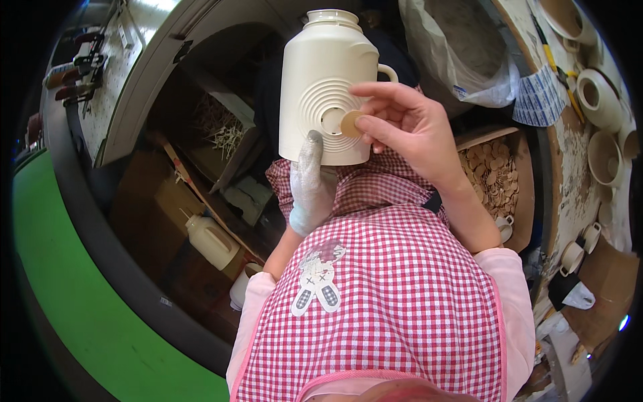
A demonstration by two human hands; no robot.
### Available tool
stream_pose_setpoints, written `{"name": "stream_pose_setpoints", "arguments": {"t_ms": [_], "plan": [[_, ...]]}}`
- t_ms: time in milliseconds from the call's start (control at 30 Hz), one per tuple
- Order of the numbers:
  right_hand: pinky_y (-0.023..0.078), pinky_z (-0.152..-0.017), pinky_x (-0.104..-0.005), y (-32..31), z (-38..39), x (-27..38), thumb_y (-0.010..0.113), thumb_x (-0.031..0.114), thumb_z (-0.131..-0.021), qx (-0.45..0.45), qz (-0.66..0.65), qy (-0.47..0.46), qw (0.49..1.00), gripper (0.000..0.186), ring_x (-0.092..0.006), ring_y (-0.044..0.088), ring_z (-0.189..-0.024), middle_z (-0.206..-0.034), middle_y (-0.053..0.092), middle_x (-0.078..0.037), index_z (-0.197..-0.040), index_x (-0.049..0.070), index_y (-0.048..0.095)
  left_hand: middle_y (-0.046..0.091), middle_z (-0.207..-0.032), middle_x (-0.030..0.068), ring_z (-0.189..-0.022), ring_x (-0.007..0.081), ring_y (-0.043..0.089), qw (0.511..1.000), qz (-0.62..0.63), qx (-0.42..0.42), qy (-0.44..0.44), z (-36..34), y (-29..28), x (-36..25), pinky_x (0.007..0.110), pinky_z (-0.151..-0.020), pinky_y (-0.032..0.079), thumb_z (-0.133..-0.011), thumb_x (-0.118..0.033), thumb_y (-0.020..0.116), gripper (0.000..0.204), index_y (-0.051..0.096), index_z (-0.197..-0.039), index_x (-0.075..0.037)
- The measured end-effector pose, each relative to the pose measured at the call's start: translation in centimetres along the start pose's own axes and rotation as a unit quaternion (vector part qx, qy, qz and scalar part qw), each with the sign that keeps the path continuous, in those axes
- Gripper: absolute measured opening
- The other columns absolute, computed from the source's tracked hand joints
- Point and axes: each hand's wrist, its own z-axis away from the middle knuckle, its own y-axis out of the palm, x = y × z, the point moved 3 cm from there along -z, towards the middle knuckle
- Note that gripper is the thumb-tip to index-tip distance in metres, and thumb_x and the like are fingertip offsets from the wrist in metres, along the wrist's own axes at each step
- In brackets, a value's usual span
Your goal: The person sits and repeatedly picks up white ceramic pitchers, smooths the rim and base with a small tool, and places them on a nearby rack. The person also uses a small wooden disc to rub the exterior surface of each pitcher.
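Over your apron [402,295], your gloved left hand [309,184] propped the jug [326,87] from below, fingers together against its base. Your right hand [402,127] pinched a small tan disc [350,124] right at the jug's centre hole. A box of discs [499,177] sat right of the jug.

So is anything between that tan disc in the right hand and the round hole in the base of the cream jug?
Nothing visible. The right hand pinches the tan disc right at the edge of the round hole in the cream jug. The gloved left hand grips the jug lower down, its thumb below the hole, not over it.
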Motion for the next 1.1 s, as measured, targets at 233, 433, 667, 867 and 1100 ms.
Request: {"name": "stream_pose_setpoints", "arguments": {"t_ms": [233, 433, 667, 867, 1100], "plan": [[0.059, -0.07, -0.0222, 2.1, -0.6, -0.5, 0.072, 0.008, -0.097, -0.043, 0.039, 0.049, 0.997, 0.014, -0.0087, 0.07, -0.076, -0.095, 0.074, -0.005, -0.108, 0.0, 0.071, 0.062, -0.134, 0.0121, -0.12, 0.0227, 0.064, 0.854, -0.455, 0.071, 0.242, 0.6, -0.4, -1.7, 0.038, -0.104, 0.051, -0.105, -0.01, 0.058, 0.043, 0.049, -0.146, -0.002], [0.054, -0.059, -0.0203, 1.3, -0.5, -1.1, 0.077, 0.016, -0.095, -0.044, 0.117, 0.134, 0.983, 0.016, -0.0085, 0.069, -0.068, -0.079, 0.074, -0.004, -0.098, 0.002, 0.07, 0.063, -0.131, 0.0114, -0.116, 0.0199, 0.064, 0.995, -0.077, 0.019, 0.06, -0.2, -1.7, 0.2, 0.036, -0.101, 0.052, -0.105, -0.011, 0.059, 0.038, 0.052, -0.142, -0.003], [0.052, -0.055, -0.0205, 0.1, -1.3, -0.9, 0.078, 0.019, -0.094, 0.008, 0.058, 0.183, 0.981, 0.02, -0.0076, 0.065, -0.061, -0.075, 0.071, -0.004, -0.091, 0.002, 0.069, 0.07, -0.122, 0.0092, -0.105, 0.0152, 0.068, 0.986, -0.14, -0.008, 0.087, 0.0, -1.3, -0.4, 0.028, -0.092, 0.055, -0.1, -0.006, 0.068, 0.03, 0.063, -0.13, 0.0], [0.053, -0.057, -0.0205, 1.2, -1.0, -0.9, 0.076, 0.02, -0.096, 0.027, 0.134, 0.157, 0.978, 0.021, -0.0081, 0.066, -0.061, -0.077, 0.073, -0.006, -0.09, 0.001, 0.069, 0.071, -0.118, 0.0103, -0.102, 0.0166, 0.069, 0.959, -0.241, -0.043, 0.143, 0.2, -0.8, -1.3, 0.031, -0.089, 0.056, -0.097, -0.007, 0.073, 0.033, 0.063, -0.128, 0.0], [0.05, -0.053, -0.0191, 0.2, -0.4, -1.8, 0.078, 0.028, -0.094, 0.017, 0.107, 0.227, 0.968, 0.029, -0.0075, 0.064, -0.056, -0.071, 0.071, -0.006, -0.083, 0.002, 0.068, 0.07, -0.118, 0.0111, -0.103, 0.018, 0.069, 0.953, -0.22, -0.103, 0.179, 0.3, -1.1, -0.5, 0.03, -0.089, 0.055, -0.095, -0.005, 0.075, 0.033, 0.064, -0.125, 0.002]]}}
